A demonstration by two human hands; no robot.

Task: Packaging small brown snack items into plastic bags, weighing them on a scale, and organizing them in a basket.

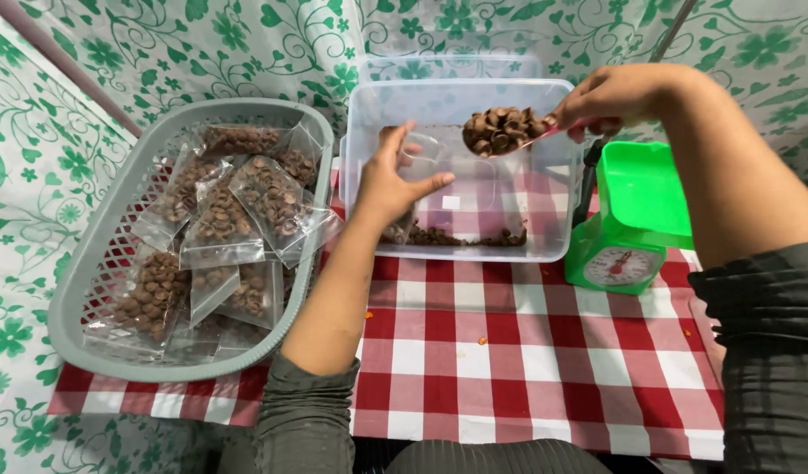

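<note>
My left hand (391,180) holds a small clear plastic bag (421,189) upright in front of a clear plastic tub (544,167); the bag has some brown pieces at its bottom. My right hand (610,98) grips a pink scoop (509,132) heaped with small brown round pieces, held just above and to the right of the bag's mouth. A thin layer of brown pieces (470,237) lies on the tub's floor.
A grey mesh basket (79,290) at the left holds several filled clear bags (237,219). A green kitchen scale (632,219) stands right of the tub. A red-and-white checked cloth (527,360) covers the table. Green floral sheeting (246,44) hangs behind.
</note>
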